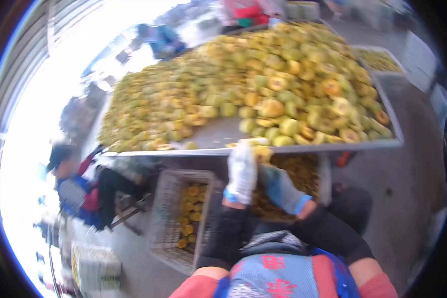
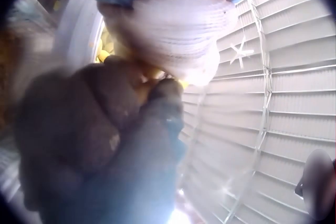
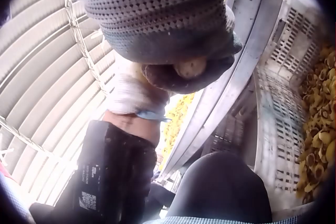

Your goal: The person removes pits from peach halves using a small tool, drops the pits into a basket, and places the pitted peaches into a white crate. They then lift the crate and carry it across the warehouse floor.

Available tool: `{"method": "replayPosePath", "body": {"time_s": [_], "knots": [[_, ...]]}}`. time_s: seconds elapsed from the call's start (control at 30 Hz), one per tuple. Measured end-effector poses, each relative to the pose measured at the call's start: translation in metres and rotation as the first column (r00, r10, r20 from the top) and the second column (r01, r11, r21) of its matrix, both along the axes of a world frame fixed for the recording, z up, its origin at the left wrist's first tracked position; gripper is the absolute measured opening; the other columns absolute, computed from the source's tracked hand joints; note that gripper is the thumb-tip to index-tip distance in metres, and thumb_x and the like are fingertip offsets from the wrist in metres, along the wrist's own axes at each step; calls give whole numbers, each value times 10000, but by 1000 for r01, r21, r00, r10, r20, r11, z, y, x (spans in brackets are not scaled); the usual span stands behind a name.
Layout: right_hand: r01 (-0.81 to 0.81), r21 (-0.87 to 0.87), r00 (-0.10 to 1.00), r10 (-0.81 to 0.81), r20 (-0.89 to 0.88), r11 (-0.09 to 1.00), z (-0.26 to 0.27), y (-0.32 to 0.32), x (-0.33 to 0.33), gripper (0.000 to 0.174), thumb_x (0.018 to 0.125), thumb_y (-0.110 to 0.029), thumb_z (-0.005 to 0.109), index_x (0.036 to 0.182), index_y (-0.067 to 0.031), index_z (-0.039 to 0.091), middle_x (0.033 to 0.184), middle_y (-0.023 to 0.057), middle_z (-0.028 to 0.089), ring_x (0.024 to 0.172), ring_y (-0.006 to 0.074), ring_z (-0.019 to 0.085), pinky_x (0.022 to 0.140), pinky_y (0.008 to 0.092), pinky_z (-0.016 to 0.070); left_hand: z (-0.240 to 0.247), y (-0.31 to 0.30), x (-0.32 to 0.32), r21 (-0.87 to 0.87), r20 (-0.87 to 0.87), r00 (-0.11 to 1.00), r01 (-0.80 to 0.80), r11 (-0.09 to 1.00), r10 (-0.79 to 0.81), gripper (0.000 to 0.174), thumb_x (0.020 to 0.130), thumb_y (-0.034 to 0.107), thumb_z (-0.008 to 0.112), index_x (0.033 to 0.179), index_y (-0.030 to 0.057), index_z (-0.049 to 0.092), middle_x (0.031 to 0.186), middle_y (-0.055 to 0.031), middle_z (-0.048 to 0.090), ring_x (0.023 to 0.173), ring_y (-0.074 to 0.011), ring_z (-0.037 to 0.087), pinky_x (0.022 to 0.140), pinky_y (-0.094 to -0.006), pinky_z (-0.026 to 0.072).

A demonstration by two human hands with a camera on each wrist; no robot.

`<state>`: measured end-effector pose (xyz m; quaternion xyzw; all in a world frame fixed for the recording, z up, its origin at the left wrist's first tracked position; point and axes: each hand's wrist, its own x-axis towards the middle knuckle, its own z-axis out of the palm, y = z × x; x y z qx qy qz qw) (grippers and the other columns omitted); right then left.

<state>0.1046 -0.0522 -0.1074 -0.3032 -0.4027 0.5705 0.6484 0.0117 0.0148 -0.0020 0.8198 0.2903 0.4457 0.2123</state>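
Observation:
In the head view, the left hand [image 1: 242, 171], in a white glove, is at the near edge of a metal tray [image 1: 174, 153] heaped with yellow-green fruit [image 1: 288, 127]. It grips a yellow fruit piece [image 1: 262, 153]. Close beside it is the right hand [image 1: 283, 191] in a grey-blue glove. The right wrist view shows the right hand [image 3: 168, 22] with fingers curled round a pale, round-ended object [image 3: 191, 68]; what it is cannot be told. The left wrist view has the left hand [image 2: 173, 35] against the blurred right hand [image 2: 100, 124], the fruit mostly hidden.
Below the tray are a crate of fruit halves [image 1: 156, 213] and a container of brownish pieces [image 1: 310, 171]. A seated person [image 1: 79, 191] is at the left, others are beyond the tray. A smaller tray [image 1: 380, 60] stands at the right.

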Motion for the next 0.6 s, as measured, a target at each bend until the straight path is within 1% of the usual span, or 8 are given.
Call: {"method": "replayPosePath", "body": {"time_s": [0.07, 0.1, 0.17, 0.2, 0.27, 0.43, 0.53, 0.6], "knots": [[-250, -32, 805, 189, -562, 968, -40, 14, 4, 364, 1041, -159, 435, 1345, 4, 551, 1285, 104, 629, 1203, 200, 586, 1085, 312, 426, 9, -8, 1, -590, 397, 918, 232, 773, 27, 310, 1034, 245, 446, 1064, 58, 691, 881, -34, 658, 804, -136, 606, 727, -295, 503], [-171, -2, 958, 165, -235, 985, -28, 11, 4, 382, 1055, -141, 411, 1390, 12, 512, 1338, 113, 596, 1250, 191, 547, 1103, 302, 397, 11, -11, 2, -649, 435, 892, 220, 728, 119, 395, 1048, 337, 439, 1088, 29, 684, 871, -39, 679, 717, -107, 593, 656, -256, 477], [-121, 105, 933, 76, 353, 987, 22, -1, 5, 446, 1065, -102, 404, 1494, 15, 385, 1470, 117, 479, 1352, 191, 453, 1128, 303, 363, -27, 7, 4, -626, 621, 773, 392, 674, 128, 382, 1062, 310, 429, 1058, 15, 672, 807, -51, 670, 640, -100, 571, 608, -225, 453], [-265, -74, 962, 259, -86, 961, 51, -8, 1, 509, 1065, -109, 408, 1544, 8, 282, 1515, 99, 413, 1383, 189, 414, 1137, 304, 350, -18, 3, 0, -650, 619, 772, 399, 647, 146, 382, 1062, 313, 438, 1031, 12, 670, 799, -54, 666, 633, -97, 565, 594, -229, 446], [-272, 15, 946, 265, 186, 962, 109, -42, -2, 532, 1063, -147, 447, 1550, -26, 272, 1481, 99, 435, 1345, 186, 441, 1120, 278, 357, -10, -2, -3, -653, 612, 786, 444, 613, 83, 393, 1058, 328, 458, 977, 6, 667, 790, -62, 664, 618, -97, 562, 580, -235, 446], [-534, -183, 844, 535, -48, 826, 97, -36, 6, 403, 1072, -404, 426, 1330, -101, 489, 1163, 44, 550, 1010, 157, 546, 872, 264, 447, -3, -8, -19, -679, 519, 853, 453, 577, -59, 473, 1051, 366, 458, 844, -8, 661, 735, -103, 673, 609, -154, 627, 615, -261, 503], [-878, -197, 449, 612, -651, 435, 40, -26, 32, 434, 999, -596, 491, 946, -183, 617, 665, -43, 522, 556, 84, 504, 490, 225, 415, 4, -9, -36, -648, 616, 767, 623, 439, -179, 489, 1049, 372, 445, 847, -14, 668, 757, -128, 695, 645, -180, 666, 630, -275, 524], [-816, -221, 547, 591, -594, 533, 65, -41, 18, 332, 1013, -514, 530, 998, -200, 637, 687, -74, 502, 558, 50, 470, 468, 202, 375, 9, -10, -44, -655, 522, 825, 550, 519, -216, 494, 1047, 363, 434, 842, -17, 672, 773, -140, 704, 666, -194, 680, 637, -280, 534]]}}
